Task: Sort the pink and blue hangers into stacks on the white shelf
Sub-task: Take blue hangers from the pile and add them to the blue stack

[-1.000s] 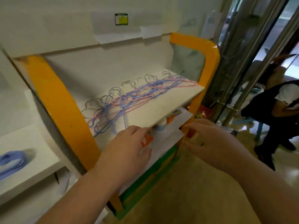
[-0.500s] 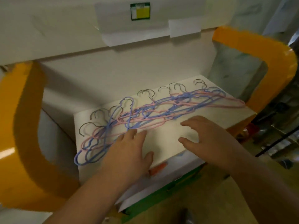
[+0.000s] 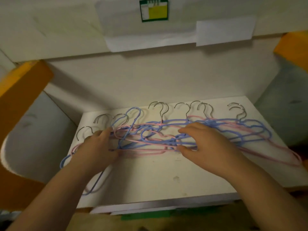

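One view only, worn on the head, looking forward and steeply down onto the shelf [image 3: 166, 177] from close above its near edge. Wide-angle, so edges bow outward. Both forearms entering from the bottom corners, left hand [image 3: 96, 147] and right hand [image 3: 210, 147] near mid-frame. Hangers [image 3: 166, 130] under and just beyond the fingers [image 3: 106, 132], spread across the middle. Back wall [image 3: 150, 84] past the fingers, a label [image 3: 154, 10] at the top edge. Orange frame [image 3: 20, 90] out at both sides. Lower shelves barely showing under the near edge. No second view to share anything with.
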{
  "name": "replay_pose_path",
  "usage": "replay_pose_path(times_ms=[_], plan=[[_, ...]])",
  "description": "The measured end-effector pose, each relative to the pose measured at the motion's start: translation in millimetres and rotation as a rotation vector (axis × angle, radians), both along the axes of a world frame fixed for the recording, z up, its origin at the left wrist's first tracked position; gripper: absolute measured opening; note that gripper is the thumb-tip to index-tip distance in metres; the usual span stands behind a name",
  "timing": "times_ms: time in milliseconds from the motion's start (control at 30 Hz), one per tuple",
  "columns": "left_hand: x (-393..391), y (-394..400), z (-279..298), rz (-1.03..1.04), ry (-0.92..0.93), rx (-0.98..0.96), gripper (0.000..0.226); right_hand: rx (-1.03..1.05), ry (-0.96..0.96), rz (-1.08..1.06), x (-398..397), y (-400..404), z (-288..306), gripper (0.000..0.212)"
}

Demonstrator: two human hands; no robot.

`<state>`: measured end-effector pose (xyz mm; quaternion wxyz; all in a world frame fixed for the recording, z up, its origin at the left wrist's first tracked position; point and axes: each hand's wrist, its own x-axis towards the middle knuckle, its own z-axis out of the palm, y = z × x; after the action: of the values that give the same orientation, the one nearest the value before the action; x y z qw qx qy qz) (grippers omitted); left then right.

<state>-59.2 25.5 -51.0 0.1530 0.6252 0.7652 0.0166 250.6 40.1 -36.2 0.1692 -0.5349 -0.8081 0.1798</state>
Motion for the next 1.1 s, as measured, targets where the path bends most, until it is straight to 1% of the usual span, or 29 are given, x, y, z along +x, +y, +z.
replay_pose_path(times_ms=[67, 167, 233, 333, 400, 467, 567, 700, 833, 900, 1033, 1100], plan=[[-3.0, 3.0, 0.4, 0.016, -0.011, 0.018, 0.090, -0.006, 0.008, 0.011, 2.6, 9.0, -2.2, 0.043], [-7.3, 2.1, 0.8, 0.041, -0.013, 0.051, 0.084, -0.005, 0.001, 0.027, 5.9, 19.9, -7.5, 0.043], [-7.7, -0.6, 1.7, 0.059, -0.024, 0.063, 0.086, -0.003, -0.026, 0.050, 6.4, 26.2, -12.6, 0.046], [-8.0, -6.8, 1.2, 0.074, -0.046, 0.138, 0.085, 0.012, -0.156, 0.114, 6.0, 37.5, -18.0, 0.060], [-5.3, -12.8, 2.1, 0.041, -0.055, 0.219, 0.086, -0.022, -0.251, 0.147, 5.2, 45.8, -18.5, 0.075], [1.0, -17.0, 6.4, 0.001, -0.063, 0.253, 0.084, -0.067, -0.291, 0.143, 8.0, 53.7, -17.2, 0.087], [14.6, -19.0, 12.7, -0.038, -0.071, 0.290, 0.084, -0.104, -0.280, 0.113, 18.8, 61.4, -13.7, 0.091], [31.0, -17.0, 13.9, -0.094, -0.065, 0.287, 0.084, -0.136, -0.349, 0.152, 25.8, 68.6, -10.6, 0.099], [43.7, -15.3, 15.1, -0.162, -0.075, 0.290, 0.083, -0.121, -0.402, 0.193, 22.7, 75.3, -10.9, 0.097], [48.8, -15.4, 16.5, -0.165, -0.090, 0.289, 0.083, -0.085, -0.414, 0.195, 21.3, 75.2, -10.3, 0.089], [51.8, -15.6, 18.4, -0.173, -0.094, 0.312, 0.083, -0.015, -0.438, 0.168, 17.5, 72.4, -9.4, 0.068], [52.0, -16.0, 19.0, -0.174, -0.092, 0.330, 0.082, -0.001, -0.431, 0.143, 18.2, 72.4, -7.5, 0.067]])
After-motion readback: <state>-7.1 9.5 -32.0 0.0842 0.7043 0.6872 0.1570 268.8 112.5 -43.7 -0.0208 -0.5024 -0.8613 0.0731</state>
